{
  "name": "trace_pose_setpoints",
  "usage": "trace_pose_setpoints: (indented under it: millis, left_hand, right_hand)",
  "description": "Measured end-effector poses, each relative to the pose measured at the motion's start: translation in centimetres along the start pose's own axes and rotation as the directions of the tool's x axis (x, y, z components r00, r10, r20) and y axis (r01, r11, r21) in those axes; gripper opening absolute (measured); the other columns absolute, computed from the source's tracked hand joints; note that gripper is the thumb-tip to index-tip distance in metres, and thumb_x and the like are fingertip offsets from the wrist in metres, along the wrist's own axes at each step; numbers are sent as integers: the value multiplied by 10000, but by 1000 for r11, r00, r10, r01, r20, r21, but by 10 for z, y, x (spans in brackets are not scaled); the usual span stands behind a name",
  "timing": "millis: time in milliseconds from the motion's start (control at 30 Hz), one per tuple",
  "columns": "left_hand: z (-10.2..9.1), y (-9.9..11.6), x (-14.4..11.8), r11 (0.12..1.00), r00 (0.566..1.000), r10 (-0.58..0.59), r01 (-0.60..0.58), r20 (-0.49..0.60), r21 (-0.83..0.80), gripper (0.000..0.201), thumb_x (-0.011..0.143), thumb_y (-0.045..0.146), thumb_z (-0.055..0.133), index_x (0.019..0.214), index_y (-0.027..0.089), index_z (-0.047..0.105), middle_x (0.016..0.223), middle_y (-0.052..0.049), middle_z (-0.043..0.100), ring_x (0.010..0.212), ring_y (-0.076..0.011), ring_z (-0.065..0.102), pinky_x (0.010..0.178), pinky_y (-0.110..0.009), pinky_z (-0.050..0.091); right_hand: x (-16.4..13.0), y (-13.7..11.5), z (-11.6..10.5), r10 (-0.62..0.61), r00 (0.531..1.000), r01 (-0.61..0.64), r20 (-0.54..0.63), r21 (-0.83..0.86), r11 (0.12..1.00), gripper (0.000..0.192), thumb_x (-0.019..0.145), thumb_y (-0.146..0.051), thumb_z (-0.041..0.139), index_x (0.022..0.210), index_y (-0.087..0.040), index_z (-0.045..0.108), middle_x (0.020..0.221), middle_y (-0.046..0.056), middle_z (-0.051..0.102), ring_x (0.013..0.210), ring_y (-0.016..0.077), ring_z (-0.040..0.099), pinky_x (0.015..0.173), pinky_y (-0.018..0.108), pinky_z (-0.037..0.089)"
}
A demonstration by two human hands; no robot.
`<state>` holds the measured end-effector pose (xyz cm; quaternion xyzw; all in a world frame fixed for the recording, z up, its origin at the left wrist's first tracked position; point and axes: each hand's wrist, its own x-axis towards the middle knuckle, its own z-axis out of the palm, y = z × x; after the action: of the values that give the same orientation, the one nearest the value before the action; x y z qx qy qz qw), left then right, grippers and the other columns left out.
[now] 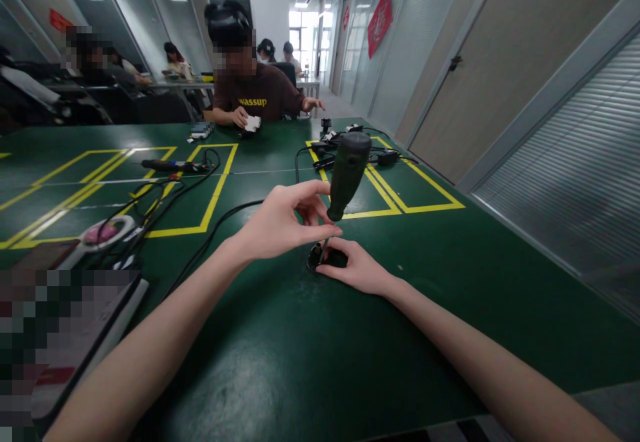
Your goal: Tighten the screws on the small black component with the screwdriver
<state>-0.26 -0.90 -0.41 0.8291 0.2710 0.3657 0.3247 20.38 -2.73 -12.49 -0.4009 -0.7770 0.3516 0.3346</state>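
A screwdriver [347, 174] with a thick dark handle stands tilted, handle up, over the green table [400, 375]. My left hand [287, 221] is closed around the lower end of its handle, with the index finger against the side and the thumb below, near the shaft. The thin shaft runs down to a small black part [313, 257] on the table. Thumb and fingers of my right hand [359, 269] pinch this part from the right; they hide much of it, and its exact kind cannot be made out. The screwdriver's tip is hidden too.
Black cables and small devices [330, 152] lie beyond my hands. At left are a dark pen-shaped tool [170, 165] on a cord, a white tape roll [113, 234] and a tablet-like device [95, 335]. Across the table a person [255, 92] holds a white object [253, 124].
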Motion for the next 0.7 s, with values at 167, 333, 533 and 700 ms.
trace_pose_setpoints:
  millis: [167,333,533,700]
  left_hand:
    - [2,-3,0,996,998,57,-55,-24,69,372,796,280,824,1115,145,689,800,2,712,661,-120,634,616,-225,517]
    - [3,-4,0,991,996,75,-70,-39,115,297,809,321,822,1014,136,712,777,3,689,631,-111,600,589,-224,485]
    - [-1,1,2,998,999,23,-21,31,-60,250,851,248,769,1070,134,729,841,-27,742,637,-112,641,621,-232,528]
    - [-7,3,2,969,992,-31,59,120,-241,262,859,216,753,1096,119,698,900,-58,779,682,-131,712,680,-247,600]
  right_hand:
    - [0,0,0,6,1000,-6,0,-5,1000,182,860,-303,750,993,-187,705,917,44,725,862,217,679,843,369,542]
    - [0,-1,-1,7,1000,-7,8,-11,1000,179,863,-297,742,999,-187,706,937,50,735,866,217,683,846,370,546]
    - [0,-1,0,-1,1000,1,6,-14,1000,202,856,-286,745,1029,-189,704,962,52,747,875,219,685,853,374,544]
    - [0,1,0,0,1000,0,1,-23,1000,210,854,-287,751,1035,-189,706,975,54,751,875,216,688,855,374,545]
